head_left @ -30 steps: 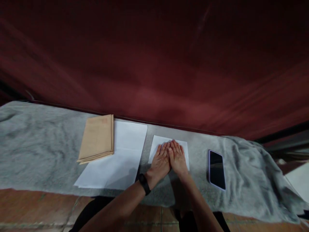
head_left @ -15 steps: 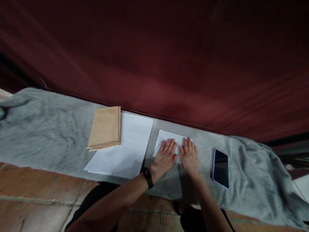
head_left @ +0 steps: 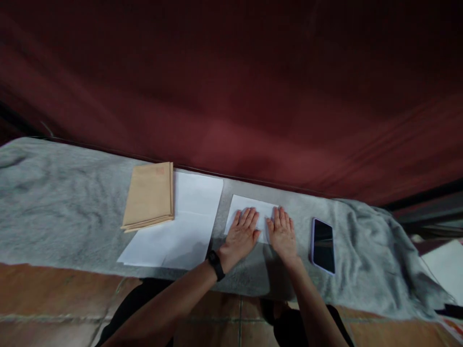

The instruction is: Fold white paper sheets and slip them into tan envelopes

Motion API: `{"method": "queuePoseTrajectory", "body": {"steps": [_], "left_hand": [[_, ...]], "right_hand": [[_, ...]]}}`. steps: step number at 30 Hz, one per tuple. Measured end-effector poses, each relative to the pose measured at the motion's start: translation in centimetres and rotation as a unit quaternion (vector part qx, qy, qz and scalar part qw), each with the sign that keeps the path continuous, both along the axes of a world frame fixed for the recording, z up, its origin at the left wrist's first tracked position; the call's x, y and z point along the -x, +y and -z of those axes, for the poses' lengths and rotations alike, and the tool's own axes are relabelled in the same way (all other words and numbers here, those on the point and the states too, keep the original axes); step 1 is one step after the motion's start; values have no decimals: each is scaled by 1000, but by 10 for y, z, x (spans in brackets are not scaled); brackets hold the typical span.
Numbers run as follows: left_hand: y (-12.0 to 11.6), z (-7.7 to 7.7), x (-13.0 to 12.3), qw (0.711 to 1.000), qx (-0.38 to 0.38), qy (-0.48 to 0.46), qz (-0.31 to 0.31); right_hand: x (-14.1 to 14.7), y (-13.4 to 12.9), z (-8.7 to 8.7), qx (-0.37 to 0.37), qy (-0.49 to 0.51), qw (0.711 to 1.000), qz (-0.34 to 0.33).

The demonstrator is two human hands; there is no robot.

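Observation:
A small folded white paper (head_left: 249, 203) lies flat on the grey cloth, partly covered by both hands. Across its left half my left hand (head_left: 241, 237) rests palm down, fingers stretched out, with a black band on the wrist. My right hand (head_left: 282, 236) presses flat on the paper's right end, its fingers reaching the edge. Left of the hands lie larger white sheets (head_left: 193, 212), and a stack of brown envelopes (head_left: 149, 193) sits over their left part.
A phone (head_left: 323, 246) in a light purple case lies right of my right hand. The grey cloth (head_left: 72, 207) covers a narrow surface against a dark red upright panel (head_left: 231, 96). Brown floor tiles (head_left: 54, 299) show below its front edge.
The camera view has shifted slightly, so the sheets, envelopes and phone appear a little further left. My right hand has slid slightly towards the right edge of the paper; my left hand stays flat.

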State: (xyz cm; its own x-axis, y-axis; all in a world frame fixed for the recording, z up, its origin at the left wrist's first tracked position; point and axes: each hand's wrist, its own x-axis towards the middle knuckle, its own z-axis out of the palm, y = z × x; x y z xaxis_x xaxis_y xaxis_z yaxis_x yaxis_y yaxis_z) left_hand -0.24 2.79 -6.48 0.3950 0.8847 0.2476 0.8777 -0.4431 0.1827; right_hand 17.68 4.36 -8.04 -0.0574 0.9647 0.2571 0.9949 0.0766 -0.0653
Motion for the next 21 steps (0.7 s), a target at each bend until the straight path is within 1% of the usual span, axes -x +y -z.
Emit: {"method": "queuePoseTrajectory", "body": {"steps": [3, 6, 8, 12, 14, 18, 21], "left_hand": [[0, 4, 5, 1000, -10, -7, -20], [0, 6, 9, 1000, -17, -2, -22], [0, 6, 11, 1000, -19, 6, -20], [1, 7, 12, 999, -23, 16, -23], [0, 8, 13, 999, -28, 17, -25], [1, 10, 16, 998, -38, 12, -45], [6, 8, 22, 997, -28, 20, -70]], "right_hand": [[1, -3, -1, -14, 2, 1000, 22], [6, -6, -1, -40, 14, 999, 29], [12, -8, -2, -47, 23, 999, 11], [25, -13, 0, -35, 30, 997, -64], [28, -14, 1, -35, 29, 995, -85], [23, -14, 3, -36, 25, 996, -73], [17, -14, 2, -23, 19, 998, -63]]}}
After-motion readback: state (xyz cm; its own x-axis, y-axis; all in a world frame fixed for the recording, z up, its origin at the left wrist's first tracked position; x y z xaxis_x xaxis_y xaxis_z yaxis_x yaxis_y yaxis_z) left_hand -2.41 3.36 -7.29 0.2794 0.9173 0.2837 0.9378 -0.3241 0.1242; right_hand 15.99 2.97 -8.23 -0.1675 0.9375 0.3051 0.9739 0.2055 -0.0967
